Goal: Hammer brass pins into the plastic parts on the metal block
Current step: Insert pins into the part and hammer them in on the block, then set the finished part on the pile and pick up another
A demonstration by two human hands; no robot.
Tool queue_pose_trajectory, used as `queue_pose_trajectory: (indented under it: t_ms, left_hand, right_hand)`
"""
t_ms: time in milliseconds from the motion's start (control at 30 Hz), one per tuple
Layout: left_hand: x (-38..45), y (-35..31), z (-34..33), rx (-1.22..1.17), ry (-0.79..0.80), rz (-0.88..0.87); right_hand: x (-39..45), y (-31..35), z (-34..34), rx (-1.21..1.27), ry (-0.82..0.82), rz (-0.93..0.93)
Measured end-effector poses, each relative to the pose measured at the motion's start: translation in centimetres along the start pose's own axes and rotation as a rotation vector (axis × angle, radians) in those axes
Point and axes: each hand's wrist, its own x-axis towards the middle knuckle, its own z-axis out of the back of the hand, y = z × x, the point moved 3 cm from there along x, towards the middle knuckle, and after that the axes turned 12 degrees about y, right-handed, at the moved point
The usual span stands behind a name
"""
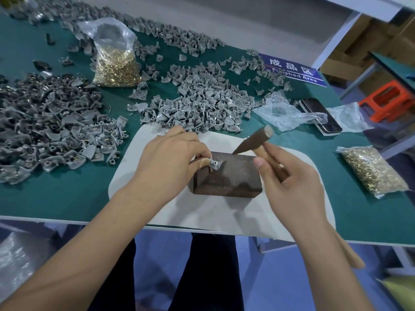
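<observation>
A dark rusty metal block (226, 178) lies on a white mat (215, 212) at the table's front. My left hand (170, 158) pinches a small grey plastic part (215, 163) against the block's top left corner. My right hand (289, 178) grips the wooden handle of a hammer (253, 141), whose dark head hangs just above the block's far edge, its pointed end aimed toward the part. Whether a brass pin sits in the part cannot be made out.
A heap of grey parts (202, 102) lies behind the mat, a darker heap with pins (45, 126) at the left. Bags of brass pins stand at back left (114, 63) and lie at the right (372, 171). A phone (321, 115) and loose plastic film lie at the right.
</observation>
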Motion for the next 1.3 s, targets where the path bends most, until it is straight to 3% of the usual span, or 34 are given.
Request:
queue_pose_trajectory:
  t_ms: [167, 367, 467, 533, 600, 700, 800, 1067, 1300]
  left_hand:
    - [-0.2, 0.0, 0.1, -0.02, -0.008, 0.004]
    - [0.1, -0.5, -0.1, 0.008, -0.04, 0.02]
    - [0.0, -0.4, -0.3, -0.021, -0.048, 0.007]
    - [0.0, -0.3, -0.4, -0.038, -0.055, -0.009]
    - [0.0, -0.3, -0.6, -0.04, -0.077, -0.013]
    - [-0.1, -0.5, -0.8, 0.002, -0.105, 0.001]
    - [-0.2, -0.6, -0.9, 0.014, -0.118, 0.013]
    - [-0.1, -0.2, -1.0, -0.01, -0.081, -0.004]
    - [0.1, -0.2, -1.7, -0.12, -0.066, 0.025]
  right_hand:
    - [-1.1, -3.3, 0.7, -0.18, -0.198, -0.175]
    - [-1.6, -6.3, -0.3, -0.192, -0.065, -0.353]
    - [-1.7, -5.6, -0.4, -0.352, -0.101, -0.393]
    - [-1.5, -4.2, -0.3, -0.304, -0.144, -0.3]
    - [-1.2, -1.7, -0.7, -0.136, -0.167, -0.075]
    - [-0.8, 2.5, -3.1, -0.095, -0.079, 0.124]
    - [-0.8, 4.5, -5.4, -0.114, -0.005, 0.067]
    - [-0.9, 4.7, -6.9, -0.186, -0.048, 0.105]
    - [0.5, 1.4, -5.2, 0.417, -0.135, 0.148]
